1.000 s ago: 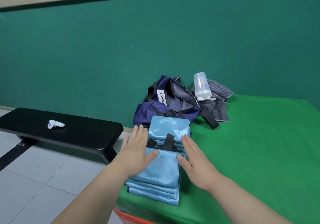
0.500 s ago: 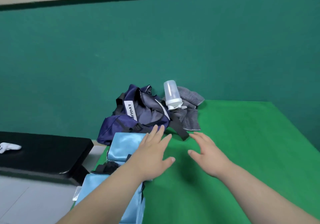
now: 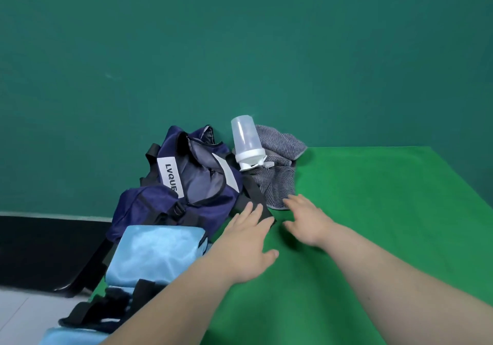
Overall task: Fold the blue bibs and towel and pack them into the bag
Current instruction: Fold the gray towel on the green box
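Observation:
A stack of folded light-blue bibs (image 3: 157,254) with black straps lies at the table's left edge, partly hidden by my left forearm. Behind it sits the open navy bag (image 3: 186,184) with a white label. A grey striped towel (image 3: 280,182) lies crumpled to the right of the bag. My left hand (image 3: 248,240) hovers flat, fingers straight, its fingertips over the bag's black strap (image 3: 256,195). My right hand (image 3: 306,219) is flat too, with its fingertips at the towel's near edge. Neither hand holds anything.
An upturned clear plastic cup with a white lid (image 3: 246,143) stands on the towel beside the bag. The green table (image 3: 373,238) stretches to the right. A black bench (image 3: 40,251) stands lower on the left, with a teal wall behind.
Both hands left the bib stack and moved forward and right toward the bag strap and the grey towel. The view swung right.

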Action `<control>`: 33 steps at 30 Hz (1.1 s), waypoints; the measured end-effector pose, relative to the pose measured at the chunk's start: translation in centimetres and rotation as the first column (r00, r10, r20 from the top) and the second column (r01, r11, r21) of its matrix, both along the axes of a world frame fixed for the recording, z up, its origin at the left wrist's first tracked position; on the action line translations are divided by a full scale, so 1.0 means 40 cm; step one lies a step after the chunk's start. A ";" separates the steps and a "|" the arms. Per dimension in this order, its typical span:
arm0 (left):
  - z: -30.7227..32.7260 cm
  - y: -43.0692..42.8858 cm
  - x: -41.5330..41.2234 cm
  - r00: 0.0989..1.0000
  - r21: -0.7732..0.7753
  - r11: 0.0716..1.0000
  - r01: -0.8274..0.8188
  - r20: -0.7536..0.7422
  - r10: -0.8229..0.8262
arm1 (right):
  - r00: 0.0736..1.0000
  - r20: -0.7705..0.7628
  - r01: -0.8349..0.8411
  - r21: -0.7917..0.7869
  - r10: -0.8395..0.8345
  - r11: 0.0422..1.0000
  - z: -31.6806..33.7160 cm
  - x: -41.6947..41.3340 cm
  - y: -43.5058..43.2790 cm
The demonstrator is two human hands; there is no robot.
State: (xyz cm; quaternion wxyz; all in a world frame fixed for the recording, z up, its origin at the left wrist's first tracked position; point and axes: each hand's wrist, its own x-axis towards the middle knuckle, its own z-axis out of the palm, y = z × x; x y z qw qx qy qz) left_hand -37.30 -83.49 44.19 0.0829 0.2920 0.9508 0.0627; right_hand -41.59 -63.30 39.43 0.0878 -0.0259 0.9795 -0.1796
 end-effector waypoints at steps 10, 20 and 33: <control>-0.046 0.043 0.003 0.998 -0.021 1.000 0.007 0.058 -0.006 | 0.991 -0.128 -0.008 0.298 0.048 0.955 -0.038 0.058 0.084; 0.006 0.099 0.157 0.994 -0.009 0.998 0.064 0.091 -0.063 | 0.990 -0.123 0.109 0.319 -0.073 0.942 -0.007 0.347 0.162; 0.052 0.147 0.382 0.985 0.081 0.987 0.139 0.090 -0.146 | 0.994 -0.073 0.071 -0.172 -0.085 0.983 0.234 0.680 0.162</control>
